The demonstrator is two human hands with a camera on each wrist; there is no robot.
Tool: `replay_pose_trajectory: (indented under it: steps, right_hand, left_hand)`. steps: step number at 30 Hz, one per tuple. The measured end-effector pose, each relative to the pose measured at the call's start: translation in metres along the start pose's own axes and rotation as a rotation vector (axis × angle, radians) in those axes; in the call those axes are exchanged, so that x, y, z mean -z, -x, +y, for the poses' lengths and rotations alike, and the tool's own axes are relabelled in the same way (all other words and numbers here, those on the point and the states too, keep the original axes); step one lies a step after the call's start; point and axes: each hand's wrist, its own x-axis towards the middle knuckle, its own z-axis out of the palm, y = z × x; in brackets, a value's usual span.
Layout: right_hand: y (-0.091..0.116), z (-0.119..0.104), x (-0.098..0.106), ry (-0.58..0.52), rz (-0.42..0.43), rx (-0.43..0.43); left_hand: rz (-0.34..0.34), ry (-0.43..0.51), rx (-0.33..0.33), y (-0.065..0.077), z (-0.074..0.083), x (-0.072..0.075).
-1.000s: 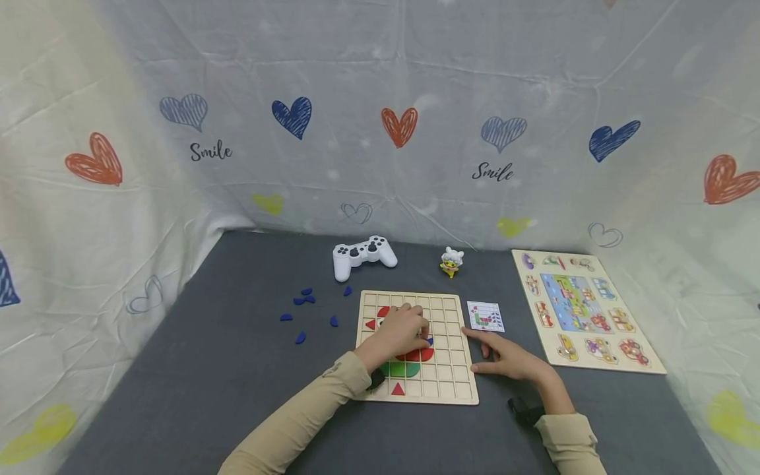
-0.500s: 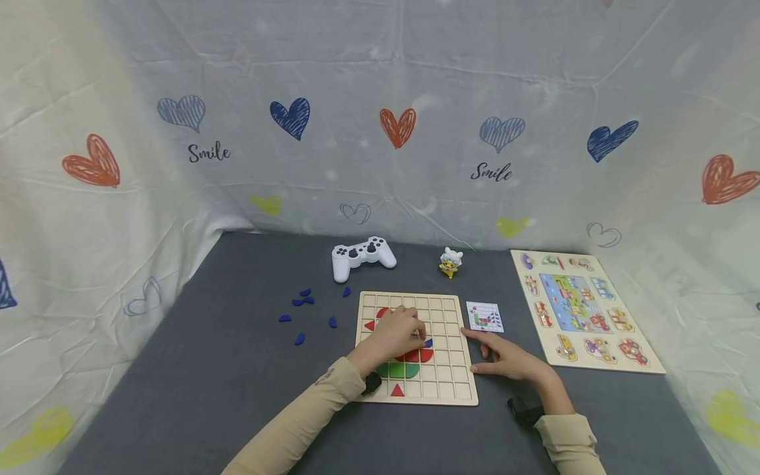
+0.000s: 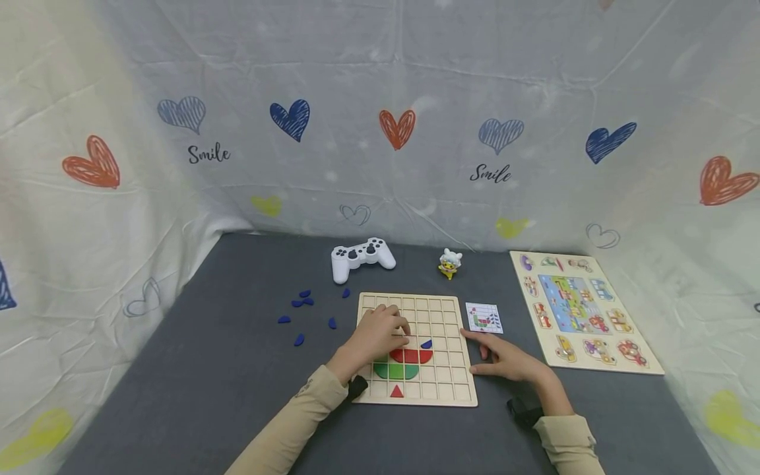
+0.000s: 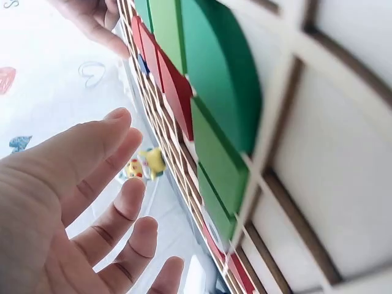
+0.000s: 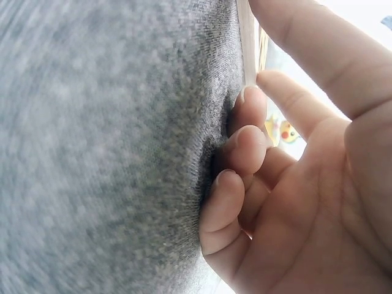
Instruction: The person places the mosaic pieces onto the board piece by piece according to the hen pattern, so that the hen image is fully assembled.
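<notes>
A square wooden grid board (image 3: pixel 446 364) lies on the dark grey tabletop. In its cells are red pieces (image 3: pixel 411 356), green pieces (image 3: pixel 396 371), a red triangle (image 3: pixel 396 391) and a small blue piece (image 3: pixel 426 344). My left hand (image 3: pixel 374 336) hovers over the board's left half, covering some cells; in the left wrist view its fingers are spread with nothing between them. At the board's right edge my right hand (image 3: pixel 505 357) touches the rim with thumb and index finger. Its other fingers bend loosely against the tabletop in the right wrist view.
Several loose blue half-round pieces (image 3: pixel 299 340) lie left of the board. Behind it are a white game controller (image 3: pixel 362 258) and a small yellow-and-white figurine (image 3: pixel 450 262). A printed pattern card (image 3: pixel 483 318) and a wooden vehicle puzzle (image 3: pixel 584 313) lie to the right.
My left hand has drawn back to the left, away from the small blue piece, which now shows fully in its cell above the red row. The right hand stays at the board's edge.
</notes>
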Motion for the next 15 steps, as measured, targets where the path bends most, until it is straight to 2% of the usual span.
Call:
replay_pose_trajectory:
  steps: [8, 15]
  right_hand:
    - [0.000, 0.000, 0.000, -0.015, 0.002, -0.007]
    - [0.000, 0.001, -0.001, -0.013, 0.004, 0.004]
  left_hand:
    - [0.061, 0.009, 0.009, 0.015, -0.018, 0.005]
    - [0.092, 0.043, 0.070, 0.029, -0.034, 0.011]
